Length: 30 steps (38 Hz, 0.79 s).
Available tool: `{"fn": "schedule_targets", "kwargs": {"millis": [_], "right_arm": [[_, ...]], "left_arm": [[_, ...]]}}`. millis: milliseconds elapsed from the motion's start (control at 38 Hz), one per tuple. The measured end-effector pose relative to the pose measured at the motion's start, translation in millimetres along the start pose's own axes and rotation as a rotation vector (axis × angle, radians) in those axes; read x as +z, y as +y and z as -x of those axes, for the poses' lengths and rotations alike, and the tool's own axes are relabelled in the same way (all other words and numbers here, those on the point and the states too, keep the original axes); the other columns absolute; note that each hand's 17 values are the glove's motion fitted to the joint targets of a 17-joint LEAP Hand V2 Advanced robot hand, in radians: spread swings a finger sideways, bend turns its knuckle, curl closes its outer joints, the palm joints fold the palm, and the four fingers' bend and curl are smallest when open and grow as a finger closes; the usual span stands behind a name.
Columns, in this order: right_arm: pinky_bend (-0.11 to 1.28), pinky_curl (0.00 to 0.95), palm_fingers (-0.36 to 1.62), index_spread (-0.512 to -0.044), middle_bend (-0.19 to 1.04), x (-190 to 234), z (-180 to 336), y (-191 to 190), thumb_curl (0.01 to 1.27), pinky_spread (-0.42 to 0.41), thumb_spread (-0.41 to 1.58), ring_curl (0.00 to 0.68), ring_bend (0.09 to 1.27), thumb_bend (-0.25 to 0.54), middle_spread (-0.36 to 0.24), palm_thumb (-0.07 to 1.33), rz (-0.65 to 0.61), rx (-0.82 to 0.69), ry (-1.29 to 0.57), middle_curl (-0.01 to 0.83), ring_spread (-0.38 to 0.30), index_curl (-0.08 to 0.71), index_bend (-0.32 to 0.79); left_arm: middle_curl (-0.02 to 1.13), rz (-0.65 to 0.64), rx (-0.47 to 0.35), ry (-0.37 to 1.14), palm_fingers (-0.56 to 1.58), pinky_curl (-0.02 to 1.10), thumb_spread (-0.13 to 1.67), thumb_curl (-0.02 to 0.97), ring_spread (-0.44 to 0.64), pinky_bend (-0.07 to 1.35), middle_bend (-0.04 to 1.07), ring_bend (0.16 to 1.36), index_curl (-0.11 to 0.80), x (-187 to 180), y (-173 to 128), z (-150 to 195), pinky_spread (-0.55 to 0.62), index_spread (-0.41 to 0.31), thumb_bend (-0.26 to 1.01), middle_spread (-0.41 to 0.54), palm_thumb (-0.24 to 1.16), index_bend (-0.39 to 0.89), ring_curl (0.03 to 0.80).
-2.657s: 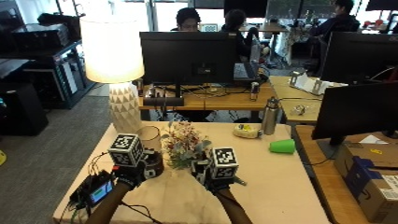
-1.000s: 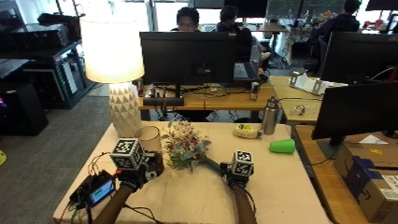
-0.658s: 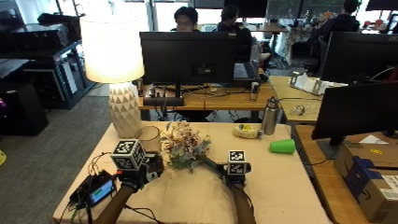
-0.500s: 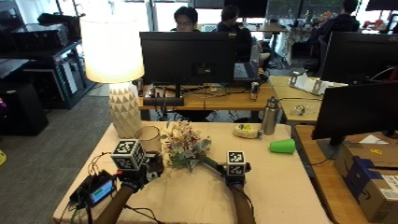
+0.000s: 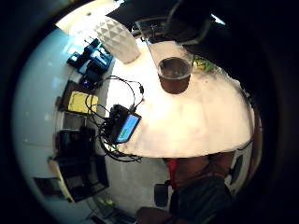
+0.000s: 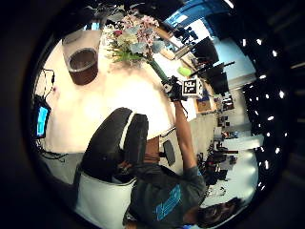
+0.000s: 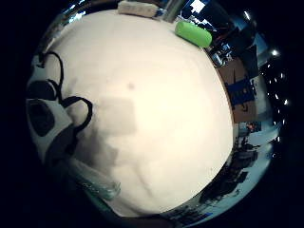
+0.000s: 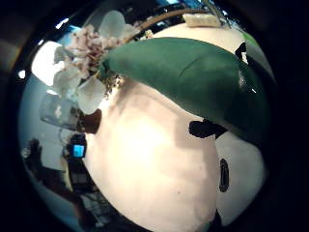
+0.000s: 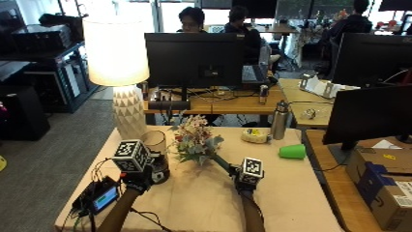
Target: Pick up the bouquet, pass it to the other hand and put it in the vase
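Observation:
The bouquet (image 9: 193, 141) of pale pink and white flowers hangs over the table, tilted, its flower heads next to the vase. My right hand (image 9: 246, 180) grips the lower end of its green stem (image 8: 193, 72). The vase (image 9: 155, 145) is a clear glass with a dark brown base, standing near the lamp. My left hand (image 9: 136, 180) hovers just beside the vase and holds nothing, its fingers relaxed. In the left thumb side palm view the vase (image 6: 82, 59), the bouquet (image 6: 133, 40) and the right hand (image 6: 174, 89) all show. The vase (image 5: 174, 74) also stands close in the left little finger side palm view.
A white lamp (image 9: 128, 113) stands behind the vase. A small screen device (image 9: 100, 197) with cables lies at the table's left edge. A green cup (image 9: 293, 151), a metal bottle (image 9: 279, 121) and a white item (image 9: 256, 137) sit at the far right.
The hands have moved apart. The right hand drew a little to the right with the stem, so the bouquet went from upright between both hands to tilted. The left hand let go.

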State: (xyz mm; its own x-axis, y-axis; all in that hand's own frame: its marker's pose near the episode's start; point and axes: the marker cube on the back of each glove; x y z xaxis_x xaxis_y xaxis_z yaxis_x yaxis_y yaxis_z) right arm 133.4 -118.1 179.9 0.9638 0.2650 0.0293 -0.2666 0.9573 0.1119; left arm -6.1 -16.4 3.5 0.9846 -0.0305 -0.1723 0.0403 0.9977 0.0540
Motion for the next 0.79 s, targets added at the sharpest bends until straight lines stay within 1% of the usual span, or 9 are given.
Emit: {"fn": "schedule_targets", "kwargs": {"millis": [132,263,368,447,526,605,631,658,789], "right_arm": [[0.69,0.474,1.45,-0.245,0.74,-29,1,1,0.57,-0.277,0.83,0.561,0.96,-0.022,-0.169,0.93,-0.056,0.037,-0.175,0.616,-0.199,0.420,0.29],[0.72,0.487,1.43,-0.239,0.76,-72,15,9,0.58,-0.277,0.84,0.568,0.99,-0.024,-0.167,0.93,-0.110,0.052,-0.446,0.627,-0.195,0.449,0.30],[0.73,0.494,1.41,-0.237,0.78,-101,30,19,0.58,-0.277,0.85,0.571,1.00,-0.021,-0.165,0.93,-0.142,0.037,-0.635,0.632,-0.192,0.468,0.31],[0.74,0.499,1.40,-0.236,0.79,-118,42,23,0.58,-0.276,0.85,0.573,1.01,-0.022,-0.164,0.94,-0.174,0.014,-0.757,0.635,-0.192,0.478,0.31],[0.75,0.502,1.40,-0.236,0.79,-132,57,28,0.59,-0.276,0.85,0.574,1.02,-0.025,-0.164,0.93,-0.200,-0.031,-0.871,0.637,-0.191,0.488,0.31],[0.75,0.505,1.39,-0.236,0.80,-141,75,33,0.59,-0.275,0.85,0.574,1.02,-0.025,-0.163,0.93,-0.211,-0.093,-0.979,0.639,-0.190,0.496,0.30],[0.76,0.505,1.39,-0.236,0.80,-143,81,34,0.59,-0.275,0.85,0.574,1.02,-0.025,-0.163,0.93,-0.212,-0.115,-1.014,0.639,-0.190,0.499,0.30],[0.76,0.506,1.39,-0.236,0.80,-145,87,36,0.59,-0.275,0.85,0.574,1.03,-0.025,-0.163,0.93,-0.213,-0.134,-1.046,0.640,-0.190,0.502,0.30],[0.76,0.506,1.38,-0.234,0.81,-153,111,45,0.60,-0.276,0.85,0.574,1.03,-0.023,-0.162,0.93,-0.195,-0.189,-1.139,0.642,-0.189,0.512,0.29]], "left_arm": [[0.32,-0.048,0.011,0.026,0.43,0.34,1.07,0.278,0.22,0.30,0.18,0.54,0.325,-15,-1,-11,0.45,-0.110,-0.02,0.077,0.22,0.16,0.296],[0.32,-0.077,0.041,0.088,0.45,0.34,1.07,0.280,0.21,0.30,0.17,0.53,0.332,-19,-7,-33,0.44,-0.115,-0.02,0.069,0.22,0.16,0.294],[0.32,-0.084,0.069,0.169,0.48,0.34,1.07,0.283,0.20,0.30,0.17,0.52,0.337,-17,-17,-53,0.42,-0.116,-0.02,0.059,0.24,0.17,0.291],[0.32,-0.078,0.102,0.297,0.51,0.34,1.07,0.285,0.18,0.30,0.17,0.52,0.340,-18,-27,-71,0.41,-0.117,-0.02,0.045,0.25,0.17,0.292],[0.32,-0.072,0.129,0.486,0.52,0.35,1.07,0.291,0.17,0.31,0.17,0.51,0.341,-20,-41,-91,0.40,-0.117,-0.01,0.037,0.27,0.16,0.292],[0.33,-0.078,0.160,0.700,0.53,0.36,1.06,0.300,0.16,0.33,0.19,0.52,0.330,-24,-59,-112,0.38,-0.101,-0.01,0.023,0.30,0.12,0.297],[0.34,-0.084,0.169,0.761,0.52,0.36,1.05,0.304,0.16,0.34,0.20,0.53,0.315,-25,-65,-119,0.37,-0.081,-0.01,0.015,0.32,0.07,0.302],[0.34,-0.090,0.176,0.815,0.52,0.37,1.05,0.310,0.15,0.35,0.21,0.54,0.306,-26,-69,-125,0.36,-0.071,0.00,0.009,0.34,0.06,0.304],[0.36,-0.097,0.194,0.996,0.52,0.38,1.03,0.330,0.12,0.38,0.23,0.56,0.272,-35,-81,-152,0.34,-0.039,0.00,-0.022,0.41,0.06,0.314]]}}
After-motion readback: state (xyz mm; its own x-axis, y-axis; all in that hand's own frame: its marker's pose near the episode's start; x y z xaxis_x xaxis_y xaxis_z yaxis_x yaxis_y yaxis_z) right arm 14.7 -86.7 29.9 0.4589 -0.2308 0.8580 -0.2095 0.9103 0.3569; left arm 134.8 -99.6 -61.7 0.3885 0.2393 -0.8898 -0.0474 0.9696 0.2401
